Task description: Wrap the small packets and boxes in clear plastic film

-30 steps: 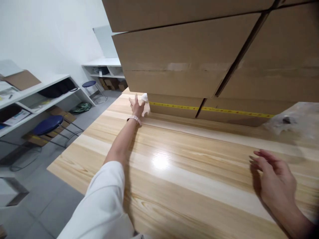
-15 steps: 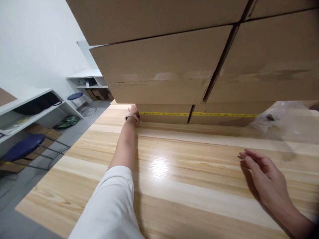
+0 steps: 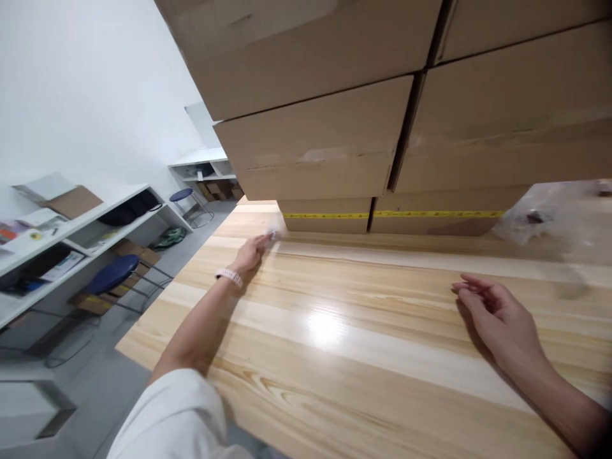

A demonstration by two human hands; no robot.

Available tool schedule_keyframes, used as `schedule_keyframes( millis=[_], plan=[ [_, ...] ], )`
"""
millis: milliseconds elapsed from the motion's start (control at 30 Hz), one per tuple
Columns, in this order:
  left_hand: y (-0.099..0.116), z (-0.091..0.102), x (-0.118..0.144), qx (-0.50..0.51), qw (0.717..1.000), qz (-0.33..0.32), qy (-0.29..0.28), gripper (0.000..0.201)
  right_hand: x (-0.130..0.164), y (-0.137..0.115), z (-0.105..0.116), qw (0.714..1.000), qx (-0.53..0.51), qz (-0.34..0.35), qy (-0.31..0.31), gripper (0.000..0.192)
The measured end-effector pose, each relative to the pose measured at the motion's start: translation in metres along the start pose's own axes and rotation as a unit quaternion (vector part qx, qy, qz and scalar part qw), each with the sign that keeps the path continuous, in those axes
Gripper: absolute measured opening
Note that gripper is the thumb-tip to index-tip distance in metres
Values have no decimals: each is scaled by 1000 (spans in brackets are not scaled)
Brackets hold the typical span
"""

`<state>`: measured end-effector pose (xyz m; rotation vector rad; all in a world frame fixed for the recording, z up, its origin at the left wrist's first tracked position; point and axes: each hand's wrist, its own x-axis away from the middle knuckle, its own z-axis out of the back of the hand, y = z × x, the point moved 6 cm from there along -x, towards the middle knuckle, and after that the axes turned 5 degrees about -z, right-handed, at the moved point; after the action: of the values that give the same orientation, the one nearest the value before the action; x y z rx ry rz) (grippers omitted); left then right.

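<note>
In the head view, the left hand [image 3: 248, 254] reaches out across the wooden table [image 3: 363, 357] toward the centre left of the frame, its fingertips drawn together around a small white object [image 3: 274, 235] that is blurred; it reads as a pinch, though what the object is cannot be told. That object sits just at the fingertips, a little beyond and to the right of the hand, near the lower left corner of the stacked cardboard boxes [image 3: 325, 140] that fill the upper half of the frame. A yellow tape strip [image 3: 392, 215] runs left to right along the bottom boxes, its long axis parallel to the table's far edge, and its left end lies close to the white object; the left hand is far nearer to it than the right. The right hand [image 3: 502, 315] rests at the lower right, empty, fingers loosely extended and slightly apart, pointing left, low over or on the tabletop. The table is glossy pale wood with long grain bands; the boxes are matte brown card with flat faces. A crumpled clear plastic bag [image 3: 549, 220] lies at the right edge. A white wristband [image 3: 229, 275] circles the left wrist, and blue stools [image 3: 112, 275] stand by white shelves [image 3: 71, 223] at left.
</note>
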<state>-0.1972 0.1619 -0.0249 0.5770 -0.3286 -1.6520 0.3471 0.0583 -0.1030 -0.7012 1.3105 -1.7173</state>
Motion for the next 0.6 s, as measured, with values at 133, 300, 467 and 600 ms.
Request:
schedule_keyframes(
  millis=[133,300,467,600],
  plan=[
    [50,-19,97,24,996,-66,-57,55,-1,0,-11,998,5,20,-67,48],
    [151,-66,158,119,955,-212,-170,55,24,-22,-31,986,32,66,-151,44],
    [216,-106,134,112,948,-256,-150,52,64,-45,-49,958,-6,118,-263,74],
    [221,-107,104,41,981,-189,-21,61,80,-61,-43,945,54,207,-249,43]
  ],
)
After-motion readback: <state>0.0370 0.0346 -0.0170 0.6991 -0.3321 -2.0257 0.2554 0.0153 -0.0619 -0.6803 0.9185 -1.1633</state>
